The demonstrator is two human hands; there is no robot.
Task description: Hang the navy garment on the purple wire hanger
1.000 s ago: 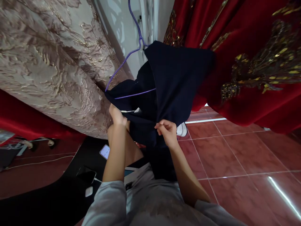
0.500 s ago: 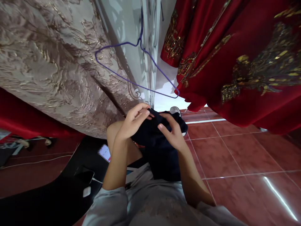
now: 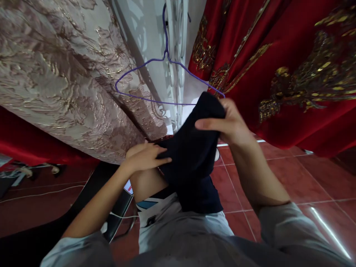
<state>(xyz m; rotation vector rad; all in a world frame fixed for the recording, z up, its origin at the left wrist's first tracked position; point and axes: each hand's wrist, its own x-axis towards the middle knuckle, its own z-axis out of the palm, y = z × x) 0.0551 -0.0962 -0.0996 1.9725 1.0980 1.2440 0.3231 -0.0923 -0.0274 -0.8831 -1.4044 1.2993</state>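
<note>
Two hands are working a dark navy garment over my lap: my right hand is gripping its upper fold beside the purple hanger, my left hand is pinching its lower edge; the next fold likely needs aligned edges.

Matt navy cloth garment; thin purple wire hanger; gold-embroidered red velvet curtain; textured brocade drape; glossy red floor tiles.
</note>
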